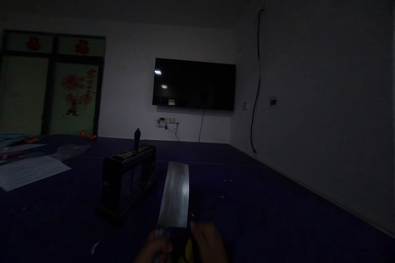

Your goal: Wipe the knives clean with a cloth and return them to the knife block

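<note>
L grip [156, 248] curled closed on near end of metal blade [175, 195]; R grip [210, 241] half-bent just beside, hold unclear, v. dark. Blade juts fwd of grips over counter [262, 209]. Prob. mid-job: blade in hand, not boxed. Fwd-left, black box [111, 185]: dark handle [137, 137] upright in top, other contents hidden.

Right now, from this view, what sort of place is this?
Probably a room in a home or small workplace: a TV hangs on the wall, red decorations mark the panes, and a paper lies at left.
</note>
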Tool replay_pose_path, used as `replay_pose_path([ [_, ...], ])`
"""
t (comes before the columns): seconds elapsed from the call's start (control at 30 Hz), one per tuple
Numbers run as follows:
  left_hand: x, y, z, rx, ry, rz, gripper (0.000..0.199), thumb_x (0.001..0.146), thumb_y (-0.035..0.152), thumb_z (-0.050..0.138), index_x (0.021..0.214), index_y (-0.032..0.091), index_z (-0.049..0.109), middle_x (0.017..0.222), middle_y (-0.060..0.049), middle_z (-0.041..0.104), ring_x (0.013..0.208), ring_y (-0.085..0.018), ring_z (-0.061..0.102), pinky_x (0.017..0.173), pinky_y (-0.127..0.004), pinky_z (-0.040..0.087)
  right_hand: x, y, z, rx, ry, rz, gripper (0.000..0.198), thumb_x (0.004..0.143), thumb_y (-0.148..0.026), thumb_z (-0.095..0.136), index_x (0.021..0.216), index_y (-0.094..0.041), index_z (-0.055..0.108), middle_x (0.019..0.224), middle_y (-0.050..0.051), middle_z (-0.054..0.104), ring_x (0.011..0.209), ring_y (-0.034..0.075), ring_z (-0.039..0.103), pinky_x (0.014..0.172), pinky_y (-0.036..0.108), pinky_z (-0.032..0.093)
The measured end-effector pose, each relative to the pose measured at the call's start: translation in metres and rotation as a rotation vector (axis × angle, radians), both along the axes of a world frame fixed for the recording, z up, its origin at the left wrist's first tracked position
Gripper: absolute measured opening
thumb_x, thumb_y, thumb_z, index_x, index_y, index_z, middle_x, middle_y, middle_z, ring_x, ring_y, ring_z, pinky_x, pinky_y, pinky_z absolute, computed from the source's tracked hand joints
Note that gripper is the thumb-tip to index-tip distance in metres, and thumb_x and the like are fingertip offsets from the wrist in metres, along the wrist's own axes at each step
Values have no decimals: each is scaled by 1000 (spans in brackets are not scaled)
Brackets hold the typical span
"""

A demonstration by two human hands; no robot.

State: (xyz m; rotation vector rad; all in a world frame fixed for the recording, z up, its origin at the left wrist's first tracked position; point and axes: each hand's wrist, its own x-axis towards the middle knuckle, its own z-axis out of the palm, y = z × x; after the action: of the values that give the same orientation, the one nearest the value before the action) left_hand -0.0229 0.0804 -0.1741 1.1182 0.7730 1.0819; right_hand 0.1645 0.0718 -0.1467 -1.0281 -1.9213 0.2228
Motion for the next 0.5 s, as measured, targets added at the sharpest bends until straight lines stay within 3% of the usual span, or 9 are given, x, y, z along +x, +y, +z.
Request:
replay_pose_path([
  [0.1,-3,3,2,-29,26,-76,33,54,36,71,52,21,41,31,7,33,33,-9,34,40,-21,25,1,2,8,-276,335,-51,57,82,-67,40,92,-20,71,93,10,69,89,26,61,78,35,46],
  [0.2,-9,2,4,-61,49,-123,31,52,30,72,53,20,43,34,7,37,34,-8,35,43,-22,30,-5,1,19,-471,551,81,62,72,-73,49,85,-17,71,87,8,69,88,26,61,78,34,47],
  [0.33,-14,-5,10,-81,66,-148,24,53,27,73,58,20,50,45,4,48,44,-11,43,49,-23,35,-10,0,28,-586,740,318,54,59,-69,66,69,-16,68,67,2,64,71,22,61,69,31,46],
  [0.5,-13,1,10,-80,115,-201,27,48,31,75,52,18,52,45,1,50,46,-10,43,48,-23,34,-11,-1,29,-602,786,446,50,59,-64,70,69,-15,69,62,2,64,62,19,60,68,31,45],
])
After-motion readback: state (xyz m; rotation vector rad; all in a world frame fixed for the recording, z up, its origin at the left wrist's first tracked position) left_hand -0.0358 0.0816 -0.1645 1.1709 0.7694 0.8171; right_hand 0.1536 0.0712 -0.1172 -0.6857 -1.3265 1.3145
